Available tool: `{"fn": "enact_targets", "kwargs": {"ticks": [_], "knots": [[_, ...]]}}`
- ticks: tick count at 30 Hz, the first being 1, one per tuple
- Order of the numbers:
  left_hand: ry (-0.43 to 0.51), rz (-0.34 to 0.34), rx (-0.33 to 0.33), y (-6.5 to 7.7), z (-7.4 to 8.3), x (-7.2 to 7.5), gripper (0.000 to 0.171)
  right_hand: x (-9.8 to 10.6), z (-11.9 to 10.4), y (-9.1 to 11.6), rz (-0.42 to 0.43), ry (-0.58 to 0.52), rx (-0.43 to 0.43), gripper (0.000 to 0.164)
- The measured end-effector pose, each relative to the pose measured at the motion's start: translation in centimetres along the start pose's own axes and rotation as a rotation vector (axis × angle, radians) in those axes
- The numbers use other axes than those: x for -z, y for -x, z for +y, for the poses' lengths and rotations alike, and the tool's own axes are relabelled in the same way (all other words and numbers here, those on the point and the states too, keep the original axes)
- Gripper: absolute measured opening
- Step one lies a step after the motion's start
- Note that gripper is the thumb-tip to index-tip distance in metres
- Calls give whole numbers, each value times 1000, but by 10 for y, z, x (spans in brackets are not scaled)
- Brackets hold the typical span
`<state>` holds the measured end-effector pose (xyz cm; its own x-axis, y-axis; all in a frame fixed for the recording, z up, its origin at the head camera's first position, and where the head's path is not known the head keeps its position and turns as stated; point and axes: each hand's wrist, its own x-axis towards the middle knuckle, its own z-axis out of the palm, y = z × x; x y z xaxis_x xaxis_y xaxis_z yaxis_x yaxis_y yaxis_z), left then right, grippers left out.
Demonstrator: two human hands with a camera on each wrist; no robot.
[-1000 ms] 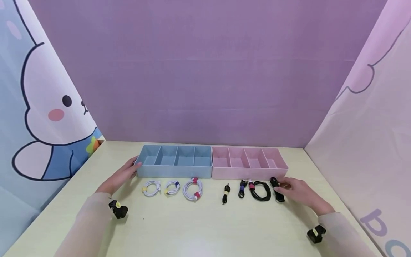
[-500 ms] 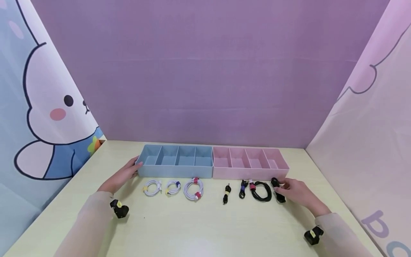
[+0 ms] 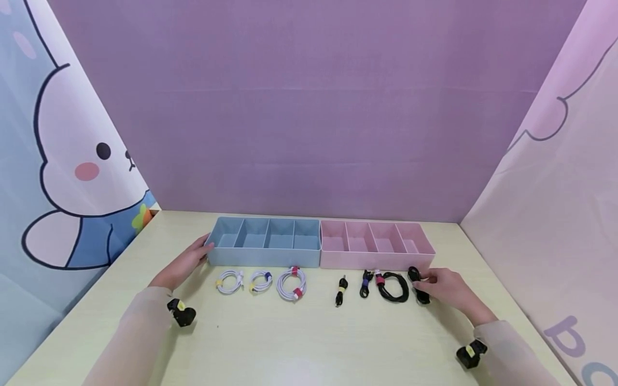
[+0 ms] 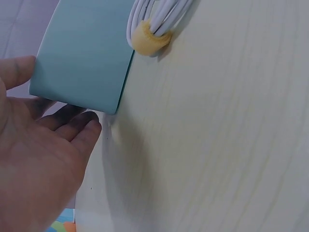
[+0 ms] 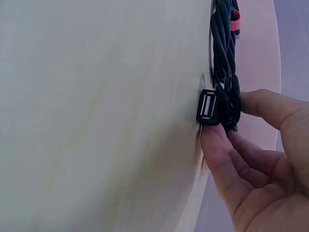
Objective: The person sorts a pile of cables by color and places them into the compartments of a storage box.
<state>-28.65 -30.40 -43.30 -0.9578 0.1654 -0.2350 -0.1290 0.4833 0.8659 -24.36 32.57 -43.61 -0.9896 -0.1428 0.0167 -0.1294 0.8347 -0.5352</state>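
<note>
My left hand (image 3: 185,262) rests against the left end of a blue divided box (image 3: 263,258). In the left wrist view its thumb lies at the box's upper edge and its loosely bent fingers touch the end wall. On the right, my right hand (image 3: 446,287) pinches a bundled black USB cable (image 3: 418,285) between thumb and fingers. The right wrist view shows its USB socket end (image 5: 208,107) facing the camera. That cable sits just in front of a pink divided box (image 3: 376,261), which stands end to end with the blue one.
White coiled cables (image 3: 291,284) with coloured straps lie before the blue box. A small black cable (image 3: 341,291), another with a purple strap (image 3: 365,284) and a larger black coil (image 3: 393,288) lie before the pink box. A purple backdrop (image 3: 309,107) rises behind the table (image 3: 289,343).
My right wrist has shifted very slightly to the left while the fingers stay at the black USB cable. My left hand keeps its place at the blue box.
</note>
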Motion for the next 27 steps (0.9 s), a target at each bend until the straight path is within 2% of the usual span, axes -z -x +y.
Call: {"fn": "enact_targets", "kwargs": {"ticks": [9,19,27], "knots": [[30,1,-13,1,1,-3,77,1,-2,2,-11,-24,-25,43],[32,6,-15,2,1,-5,76,3,-2,4,-4,-44,5,30],[47,15,-46,0,-4,-5,75,8,-7,6,0,-42,16,31]]}}
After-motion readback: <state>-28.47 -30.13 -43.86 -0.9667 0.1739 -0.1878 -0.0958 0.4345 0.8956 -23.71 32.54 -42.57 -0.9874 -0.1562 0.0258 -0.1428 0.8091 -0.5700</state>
